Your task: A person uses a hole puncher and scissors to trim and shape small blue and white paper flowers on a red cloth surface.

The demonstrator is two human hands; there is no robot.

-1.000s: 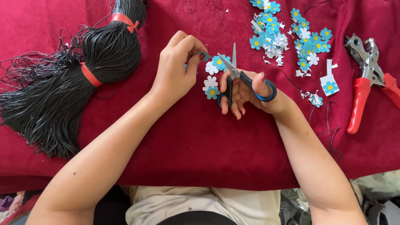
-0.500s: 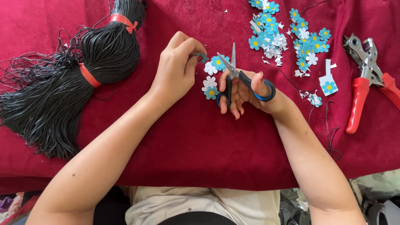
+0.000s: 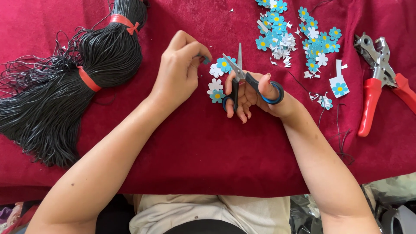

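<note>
I see my right hand [image 3: 253,97] gripping the scissors [image 3: 242,80] mid-frame, blades parted, my left hand [image 3: 182,69] pinching a blue flower cutout [image 3: 204,60]. Many cut flowers [image 3: 294,34] lie upper right; a few uncut pieces [image 3: 339,86] remain.

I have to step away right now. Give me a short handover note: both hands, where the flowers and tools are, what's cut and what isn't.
Right hand: grip on the blue-handled scissors, blades open, pointing away from the body.
Left hand: fingertips pinch something small and blue; too hidden to identify.
Between the hands: a few blue and white paper flowers on the red cloth.
Done: a pile of cut flowers lies further back on the right.
Left: one flower on an uncut white square.
Idle: red-handled punch pliers on the far right, black cord bundle on the left.
</note>
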